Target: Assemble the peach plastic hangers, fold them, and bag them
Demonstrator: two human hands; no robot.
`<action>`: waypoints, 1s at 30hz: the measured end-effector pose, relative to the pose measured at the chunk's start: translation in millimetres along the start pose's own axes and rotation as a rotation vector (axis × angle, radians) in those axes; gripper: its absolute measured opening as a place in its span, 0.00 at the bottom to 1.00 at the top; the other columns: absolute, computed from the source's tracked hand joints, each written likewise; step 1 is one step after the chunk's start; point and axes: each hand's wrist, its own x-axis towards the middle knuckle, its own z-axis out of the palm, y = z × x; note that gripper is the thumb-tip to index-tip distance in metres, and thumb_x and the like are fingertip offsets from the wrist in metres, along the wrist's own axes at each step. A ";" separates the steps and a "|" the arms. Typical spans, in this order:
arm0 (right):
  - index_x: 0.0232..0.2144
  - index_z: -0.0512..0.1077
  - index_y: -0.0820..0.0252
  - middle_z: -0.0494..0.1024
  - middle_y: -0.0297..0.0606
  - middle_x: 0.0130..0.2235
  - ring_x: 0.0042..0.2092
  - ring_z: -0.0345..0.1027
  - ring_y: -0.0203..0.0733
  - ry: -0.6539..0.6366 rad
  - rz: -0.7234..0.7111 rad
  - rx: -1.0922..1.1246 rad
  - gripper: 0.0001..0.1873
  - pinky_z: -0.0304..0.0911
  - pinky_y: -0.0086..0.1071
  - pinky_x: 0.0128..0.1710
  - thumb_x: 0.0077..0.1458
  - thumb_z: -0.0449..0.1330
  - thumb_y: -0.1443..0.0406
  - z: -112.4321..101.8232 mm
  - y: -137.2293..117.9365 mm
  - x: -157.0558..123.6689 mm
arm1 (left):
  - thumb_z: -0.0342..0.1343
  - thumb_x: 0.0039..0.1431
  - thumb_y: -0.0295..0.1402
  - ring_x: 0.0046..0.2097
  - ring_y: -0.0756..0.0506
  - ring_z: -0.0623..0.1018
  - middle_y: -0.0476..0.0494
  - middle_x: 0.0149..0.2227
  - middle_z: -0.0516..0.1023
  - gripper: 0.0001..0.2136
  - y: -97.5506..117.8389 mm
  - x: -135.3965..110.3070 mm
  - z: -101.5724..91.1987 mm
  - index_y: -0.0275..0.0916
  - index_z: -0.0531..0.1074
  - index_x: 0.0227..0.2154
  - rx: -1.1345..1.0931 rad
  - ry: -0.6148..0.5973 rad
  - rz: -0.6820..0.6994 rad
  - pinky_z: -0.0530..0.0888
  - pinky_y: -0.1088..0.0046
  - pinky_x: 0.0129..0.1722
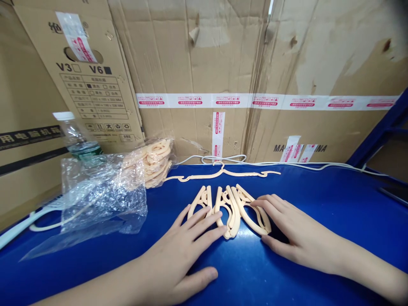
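Observation:
Several folded cream plastic hangers [229, 206] lie side by side on the blue table [334, 199]. My left hand [181, 250] lies flat with its fingers stretched out, the fingertips resting on the left hangers. My right hand [293, 231] is open too, fingers spread over the rightmost hanger. One unfolded cream hanger [223, 173] lies flat behind them. A clear bag of more cream hangers [154, 161] sits at the back left.
Crumpled clear plastic wrap [102, 195] covers the left of the table, with a plastic water bottle [75, 136] behind it. White cables [318, 165] run along the back edge. Taped cardboard boxes [223, 76] wall off the rear. A blue frame [382, 131] stands at the right.

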 end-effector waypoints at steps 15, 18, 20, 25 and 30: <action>0.58 0.62 0.55 0.68 0.46 0.58 0.58 0.62 0.52 0.028 -0.052 0.033 0.23 0.61 0.51 0.57 0.63 0.53 0.57 3.3 4.4 2.9 | 0.53 0.62 0.36 0.66 0.35 0.60 0.44 0.65 0.63 0.22 -1.6 -0.3 2.0 0.48 0.63 0.59 0.024 0.124 -0.070 0.52 0.42 0.64; 0.58 0.62 0.56 0.67 0.47 0.58 0.58 0.62 0.53 0.038 -0.027 0.037 0.24 0.61 0.52 0.56 0.63 0.53 0.54 6.2 3.3 5.4 | 0.53 0.62 0.36 0.65 0.35 0.61 0.44 0.65 0.63 0.22 -2.8 -0.6 2.9 0.47 0.63 0.59 0.025 0.135 -0.082 0.53 0.44 0.64; 0.57 0.63 0.56 0.67 0.47 0.58 0.57 0.62 0.52 0.056 -0.026 0.042 0.23 0.62 0.51 0.56 0.63 0.54 0.54 8.1 2.6 7.0 | 0.53 0.62 0.36 0.66 0.36 0.60 0.44 0.64 0.64 0.21 -3.5 -0.7 3.7 0.47 0.63 0.59 0.022 0.139 -0.093 0.52 0.44 0.65; 0.56 0.64 0.55 0.69 0.47 0.57 0.56 0.64 0.52 0.121 -0.042 0.066 0.22 0.64 0.49 0.54 0.62 0.56 0.55 12.5 3.1 8.5 | 0.53 0.62 0.35 0.65 0.36 0.62 0.43 0.63 0.65 0.20 -5.0 -0.8 5.2 0.46 0.65 0.57 -0.003 0.187 -0.074 0.53 0.45 0.65; 0.54 0.66 0.55 0.70 0.48 0.55 0.55 0.65 0.53 0.154 -0.053 0.059 0.21 0.65 0.50 0.53 0.61 0.57 0.56 13.0 3.3 7.5 | 0.54 0.61 0.34 0.64 0.37 0.64 0.42 0.61 0.68 0.18 -5.3 -0.3 3.8 0.45 0.67 0.54 -0.011 0.206 -0.058 0.53 0.46 0.65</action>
